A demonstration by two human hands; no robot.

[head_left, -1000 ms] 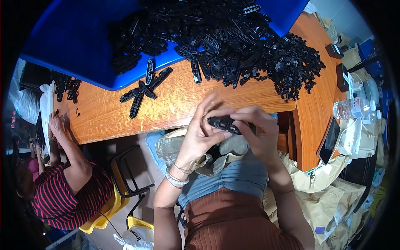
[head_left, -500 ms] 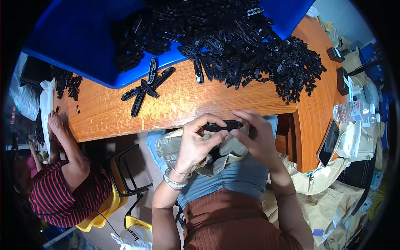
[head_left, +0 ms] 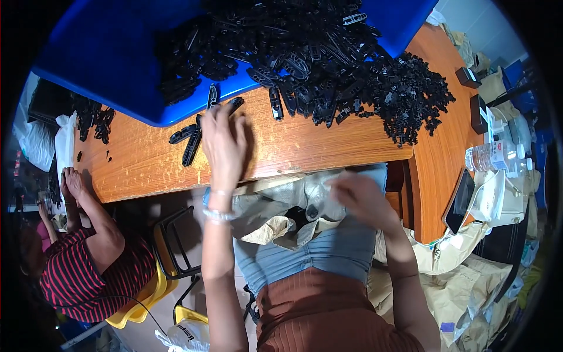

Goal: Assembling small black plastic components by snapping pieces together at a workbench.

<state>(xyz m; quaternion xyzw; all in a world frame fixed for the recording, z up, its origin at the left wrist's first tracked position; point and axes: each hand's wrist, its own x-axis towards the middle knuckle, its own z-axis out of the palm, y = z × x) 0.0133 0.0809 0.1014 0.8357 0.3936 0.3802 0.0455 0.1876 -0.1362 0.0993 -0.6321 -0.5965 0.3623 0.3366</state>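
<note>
My left hand [head_left: 223, 141] reaches over a few long black plastic parts [head_left: 190, 146] on the wooden table. Its fingers are spread and bent down over the group, and they hide part of it; whether the fingertips touch a piece is hard to see. My right hand [head_left: 360, 199] hovers above my lap at the table's front edge, fingers curled and smeared by motion, so any small thing in them cannot be made out. Below it, an open paper bag [head_left: 267, 232] with a silvery lining lies across my lap, dark inside.
A blue bin [head_left: 99, 97] spills a heap of long black parts [head_left: 281, 58] onto the table [head_left: 328, 144]. Smaller black clips [head_left: 416, 94] lie to its right. A phone [head_left: 460, 199] and plastic bottles [head_left: 487, 157] are at the right. Another person in stripes [head_left: 97, 273] sits at left.
My left hand has left the black part both hands held over my lap and moved up and left to the parts on the table. My right hand has moved slightly right and down.
</note>
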